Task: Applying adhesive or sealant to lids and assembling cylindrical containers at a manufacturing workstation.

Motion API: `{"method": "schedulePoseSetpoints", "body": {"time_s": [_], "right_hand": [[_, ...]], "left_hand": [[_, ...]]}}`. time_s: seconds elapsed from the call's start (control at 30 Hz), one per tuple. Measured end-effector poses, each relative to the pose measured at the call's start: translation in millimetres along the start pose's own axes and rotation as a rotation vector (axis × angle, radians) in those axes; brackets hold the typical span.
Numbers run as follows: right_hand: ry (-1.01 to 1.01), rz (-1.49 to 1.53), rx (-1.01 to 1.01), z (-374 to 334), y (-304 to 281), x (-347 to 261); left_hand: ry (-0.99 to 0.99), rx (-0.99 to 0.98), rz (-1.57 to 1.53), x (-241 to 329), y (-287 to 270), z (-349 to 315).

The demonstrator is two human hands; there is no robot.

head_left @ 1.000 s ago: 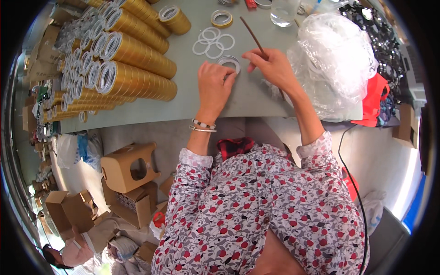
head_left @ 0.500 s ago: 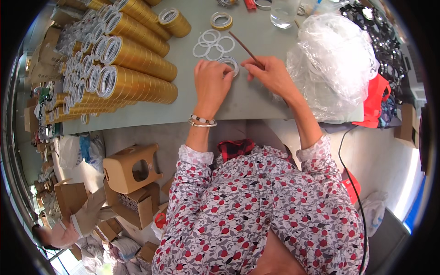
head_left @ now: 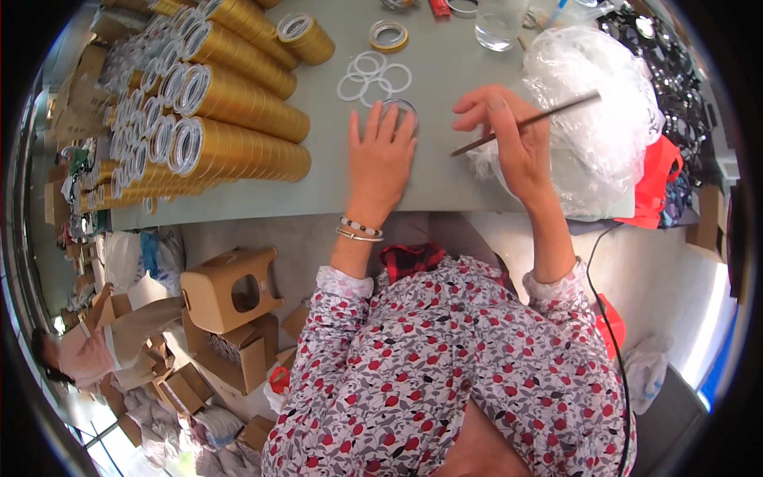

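Observation:
My left hand [head_left: 383, 155] lies palm down on the table, fingers stretched out. Its fingertips touch or cover the near part of a silvery ring [head_left: 414, 110], so that part is hidden. Just beyond lie several thin white rings [head_left: 347, 87], overlapping one another. To the right, my right hand [head_left: 513, 139] is raised above the table, closed around a thin dark brown stick [head_left: 568, 106]. One end of the stick points down toward the table; the other reaches over the plastic. Farther back sits a single gold-sided ring [head_left: 389, 48].
Long stacks of gold rings [head_left: 250, 151] fill the table's left side, with a shorter stack [head_left: 316, 44] behind. At right lie crumpled clear plastic [head_left: 584, 79] and a red bag [head_left: 656, 187]. A clear cup [head_left: 498, 32] stands at the back. Another person [head_left: 111, 338] is beside boxes at lower left.
My left hand has opened from a pinch and flattened by the silvery ring. My right hand has moved right with the stick, which has swung to slant the other way.

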State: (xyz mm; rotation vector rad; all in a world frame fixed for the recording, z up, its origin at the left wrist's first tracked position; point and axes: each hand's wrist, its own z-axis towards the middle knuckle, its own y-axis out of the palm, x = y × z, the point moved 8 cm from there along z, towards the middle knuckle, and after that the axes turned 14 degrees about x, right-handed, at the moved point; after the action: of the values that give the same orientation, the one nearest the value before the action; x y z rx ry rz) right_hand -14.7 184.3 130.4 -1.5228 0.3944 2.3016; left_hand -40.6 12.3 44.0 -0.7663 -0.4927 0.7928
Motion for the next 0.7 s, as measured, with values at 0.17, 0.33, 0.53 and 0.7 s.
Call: {"method": "schedulePoseSetpoints", "body": {"time_s": [0.17,0.33,0.53,0.7], "right_hand": [[-0.011,-0.016,-0.06,-13,-13,-3],[-0.022,0.032,-0.032,-17,-5,10],[-0.182,-0.148,-0.071,-19,10,19],[-0.14,-0.21,-0.129,-28,22,40]], "left_hand": [[-0.05,0.006,-0.026,-7,1,-6],[-0.116,0.07,-0.161,-15,-3,-13],[-0.353,0.196,-0.489,-35,-14,-8],[-0.45,0.16,-0.587,-40,-6,-1]]}}
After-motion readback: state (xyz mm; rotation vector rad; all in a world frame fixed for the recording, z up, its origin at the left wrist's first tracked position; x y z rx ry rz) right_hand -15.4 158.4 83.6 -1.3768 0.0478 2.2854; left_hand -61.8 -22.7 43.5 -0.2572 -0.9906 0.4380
